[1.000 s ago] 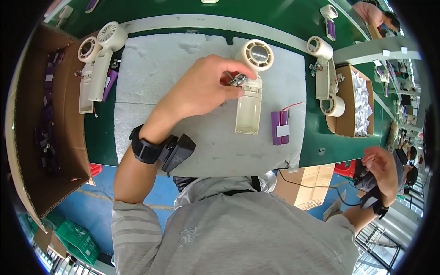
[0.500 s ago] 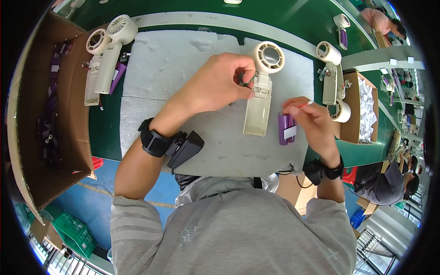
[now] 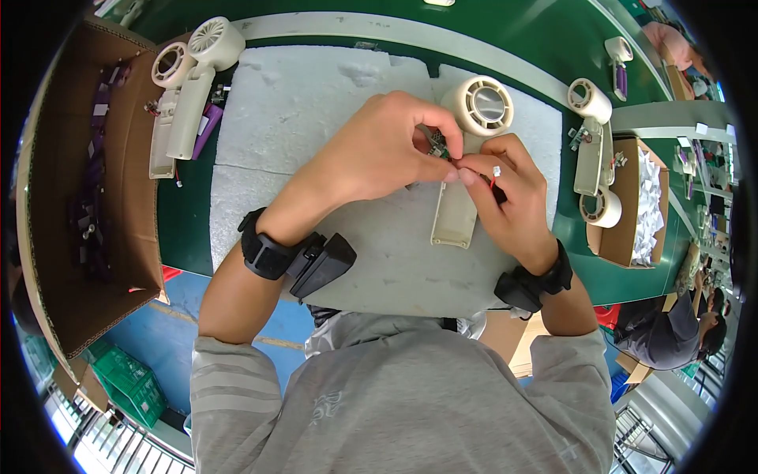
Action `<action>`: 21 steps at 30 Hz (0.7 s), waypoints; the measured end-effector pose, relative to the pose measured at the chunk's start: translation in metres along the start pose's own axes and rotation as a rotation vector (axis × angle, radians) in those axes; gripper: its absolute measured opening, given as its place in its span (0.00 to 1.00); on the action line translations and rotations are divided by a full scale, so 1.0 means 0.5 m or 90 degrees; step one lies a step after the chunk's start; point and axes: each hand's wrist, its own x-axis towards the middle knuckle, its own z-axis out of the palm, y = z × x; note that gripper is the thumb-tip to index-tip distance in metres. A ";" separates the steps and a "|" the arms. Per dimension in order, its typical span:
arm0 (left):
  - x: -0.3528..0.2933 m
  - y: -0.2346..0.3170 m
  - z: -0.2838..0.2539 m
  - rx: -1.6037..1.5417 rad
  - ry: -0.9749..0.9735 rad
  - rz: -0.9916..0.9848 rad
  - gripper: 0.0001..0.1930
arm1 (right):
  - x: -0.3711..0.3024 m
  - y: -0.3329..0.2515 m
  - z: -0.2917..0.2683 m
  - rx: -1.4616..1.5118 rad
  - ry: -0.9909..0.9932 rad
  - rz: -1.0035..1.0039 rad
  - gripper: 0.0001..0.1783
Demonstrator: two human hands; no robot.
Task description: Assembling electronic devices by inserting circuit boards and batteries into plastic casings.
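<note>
A cream handheld fan housing [image 3: 452,221] lies on the foam board, its round fan head [image 3: 488,107] at the far end. Over the handle's upper part, my left hand [image 3: 387,146] pinches a small green circuit board [image 3: 442,148] between thumb and fingers. My right hand [image 3: 512,193] meets it there, its fingertips closed and touching the left ones. A red wire with a white plug [image 3: 497,171] sticks up from between the right fingers. Just what the joined fingertips press together is hidden. No purple battery pack shows on the board; the right hand covers that area.
White foam board [image 3: 276,103] covers the green bench. To the left stand a deep cardboard box [image 3: 126,197] with purple packs and several fan parts [image 3: 189,110]. More fan housings [image 3: 591,150] and a box of white pieces [image 3: 645,213] are at right. A co-worker [image 3: 671,332] sits beyond.
My right hand has moved left and up from beside the purple battery pack to join my left hand. The battery pack has dropped out of sight. The view has shifted slightly.
</note>
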 end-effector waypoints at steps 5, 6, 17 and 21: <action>-0.002 0.001 -0.004 -0.036 -0.035 0.002 0.11 | -0.008 0.008 0.006 0.024 -0.001 -0.012 0.09; -0.003 0.002 -0.004 -0.052 -0.037 0.009 0.11 | -0.009 0.009 0.006 0.028 -0.002 -0.014 0.10; 0.001 -0.003 -0.003 -0.038 -0.083 0.016 0.09 | -0.012 -0.001 0.011 -0.066 -0.021 0.008 0.07; -0.002 0.000 0.007 -0.007 -0.091 0.065 0.09 | -0.014 -0.002 0.011 -0.141 -0.041 -0.022 0.08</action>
